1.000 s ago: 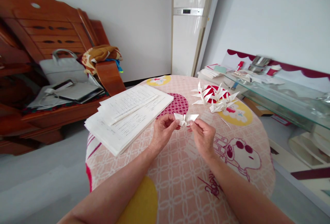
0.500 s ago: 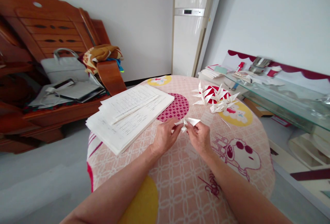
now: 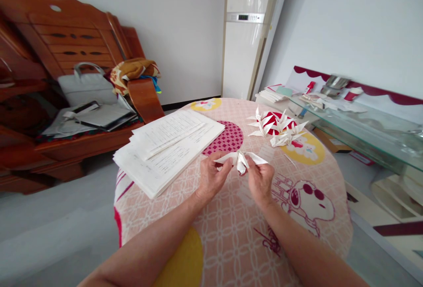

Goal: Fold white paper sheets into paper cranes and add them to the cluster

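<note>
Both of my hands hold a small white folded paper figure (image 3: 242,159) just above the round table's patterned pink cloth (image 3: 231,229). My left hand (image 3: 211,177) pinches the figure's left wing between thumb and fingers. My right hand (image 3: 261,179) pinches its right side, fingers curled. The two paper wings are spread apart to left and right, with a pointed tip hanging down in the middle. A cluster of several finished white paper cranes (image 3: 279,127) lies farther back on the table.
A thick stack of printed white sheets (image 3: 168,148) lies on the table's left part. A wooden bench (image 3: 66,80) with a grey bag and papers stands at left. A glass-topped shelf (image 3: 357,122) runs along the right, and a tall white cabinet (image 3: 247,31) stands behind.
The paper figure's wings have been pulled wider apart. My hands dropped a little toward the table and then spread slightly.
</note>
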A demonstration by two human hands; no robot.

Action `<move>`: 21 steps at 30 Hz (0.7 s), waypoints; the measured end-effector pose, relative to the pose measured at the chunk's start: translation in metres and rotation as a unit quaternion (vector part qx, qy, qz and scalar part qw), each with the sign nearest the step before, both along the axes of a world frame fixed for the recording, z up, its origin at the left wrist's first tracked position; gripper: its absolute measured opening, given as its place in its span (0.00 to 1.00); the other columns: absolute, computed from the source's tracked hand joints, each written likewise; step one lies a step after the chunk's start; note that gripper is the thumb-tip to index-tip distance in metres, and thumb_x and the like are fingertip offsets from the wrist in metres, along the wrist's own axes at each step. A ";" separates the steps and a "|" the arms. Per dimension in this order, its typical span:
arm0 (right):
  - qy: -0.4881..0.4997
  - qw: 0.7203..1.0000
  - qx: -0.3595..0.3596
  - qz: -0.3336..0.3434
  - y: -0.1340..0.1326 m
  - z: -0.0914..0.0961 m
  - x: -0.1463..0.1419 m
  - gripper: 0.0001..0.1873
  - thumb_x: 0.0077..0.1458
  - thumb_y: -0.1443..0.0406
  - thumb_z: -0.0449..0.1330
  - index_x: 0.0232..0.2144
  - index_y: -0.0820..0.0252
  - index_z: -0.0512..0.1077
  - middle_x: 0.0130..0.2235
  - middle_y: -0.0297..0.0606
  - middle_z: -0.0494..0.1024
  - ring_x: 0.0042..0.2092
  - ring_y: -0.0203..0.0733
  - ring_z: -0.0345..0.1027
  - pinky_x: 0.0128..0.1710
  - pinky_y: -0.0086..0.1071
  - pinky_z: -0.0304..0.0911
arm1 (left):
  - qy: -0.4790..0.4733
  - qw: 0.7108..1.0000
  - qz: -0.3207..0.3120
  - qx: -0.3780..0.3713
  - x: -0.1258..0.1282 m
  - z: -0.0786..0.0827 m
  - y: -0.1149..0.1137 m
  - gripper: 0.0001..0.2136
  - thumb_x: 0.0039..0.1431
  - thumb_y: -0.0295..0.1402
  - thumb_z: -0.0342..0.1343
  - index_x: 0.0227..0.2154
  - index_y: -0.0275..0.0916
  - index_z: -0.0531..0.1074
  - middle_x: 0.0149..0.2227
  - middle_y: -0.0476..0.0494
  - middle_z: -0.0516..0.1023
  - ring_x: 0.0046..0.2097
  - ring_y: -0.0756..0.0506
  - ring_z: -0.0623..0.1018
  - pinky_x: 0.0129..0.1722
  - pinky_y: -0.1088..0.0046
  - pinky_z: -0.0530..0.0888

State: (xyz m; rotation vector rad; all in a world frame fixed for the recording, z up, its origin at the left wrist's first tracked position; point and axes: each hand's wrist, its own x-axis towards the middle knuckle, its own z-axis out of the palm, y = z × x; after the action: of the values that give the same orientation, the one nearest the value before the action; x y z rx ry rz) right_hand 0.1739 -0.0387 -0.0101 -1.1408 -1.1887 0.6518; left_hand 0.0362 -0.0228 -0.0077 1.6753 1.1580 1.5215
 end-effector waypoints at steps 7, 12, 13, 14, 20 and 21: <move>0.147 0.988 -0.041 0.029 0.001 -0.005 -0.005 0.17 0.57 0.54 0.62 0.30 0.63 0.79 0.24 0.36 0.77 0.23 0.38 0.69 0.24 0.31 0.66 | -0.058 0.998 -0.020 -0.021 0.003 -0.002 -0.002 0.12 0.60 0.40 0.59 0.33 0.36 0.78 0.30 0.43 0.81 0.31 0.46 0.78 0.29 0.74 0.73; 0.216 0.974 -0.047 0.045 -0.002 0.000 -0.012 0.16 0.56 0.54 0.63 0.30 0.63 0.78 0.22 0.35 0.76 0.24 0.39 0.70 0.23 0.32 0.68 | -0.098 0.995 -0.013 -0.027 0.008 -0.001 -0.004 0.12 0.59 0.42 0.60 0.31 0.36 0.77 0.28 0.45 0.79 0.30 0.47 0.77 0.30 0.74 0.72; 0.228 0.971 -0.047 0.047 -0.003 0.002 -0.013 0.16 0.56 0.55 0.63 0.29 0.63 0.77 0.23 0.35 0.76 0.24 0.39 0.70 0.23 0.32 0.68 | -0.104 0.994 -0.011 -0.031 0.009 -0.002 -0.005 0.12 0.59 0.42 0.60 0.31 0.36 0.76 0.28 0.46 0.79 0.30 0.47 0.76 0.30 0.74 0.72; 0.240 0.969 -0.047 0.048 -0.004 0.003 -0.013 0.15 0.56 0.55 0.63 0.29 0.63 0.77 0.23 0.34 0.76 0.24 0.39 0.70 0.23 0.32 0.68 | -0.108 0.994 -0.009 -0.034 0.010 -0.002 -0.005 0.12 0.59 0.42 0.60 0.30 0.36 0.76 0.28 0.46 0.79 0.29 0.47 0.76 0.30 0.74 0.72; 0.187 0.982 -0.031 0.025 -0.001 -0.002 -0.005 0.14 0.56 0.57 0.63 0.27 0.63 0.77 0.22 0.33 0.75 0.21 0.36 0.67 0.21 0.29 0.66 | -0.089 0.995 -0.029 -0.031 0.007 -0.003 -0.002 0.12 0.59 0.42 0.60 0.34 0.36 0.78 0.32 0.44 0.80 0.34 0.46 0.78 0.34 0.73 0.74; 0.160 0.987 -0.028 0.018 0.000 -0.004 -0.002 0.14 0.56 0.57 0.63 0.27 0.63 0.77 0.21 0.33 0.75 0.21 0.36 0.67 0.20 0.29 0.65 | -0.089 0.995 -0.033 -0.032 0.006 -0.003 -0.002 0.13 0.59 0.42 0.60 0.35 0.36 0.78 0.33 0.43 0.80 0.34 0.46 0.78 0.34 0.72 0.74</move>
State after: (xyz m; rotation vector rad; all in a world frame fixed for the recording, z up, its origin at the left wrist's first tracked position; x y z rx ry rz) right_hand 0.1714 -0.0383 -0.0136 -1.0182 -0.9223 0.8663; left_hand 0.0426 -0.0244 -0.0108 1.4889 1.0363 1.5407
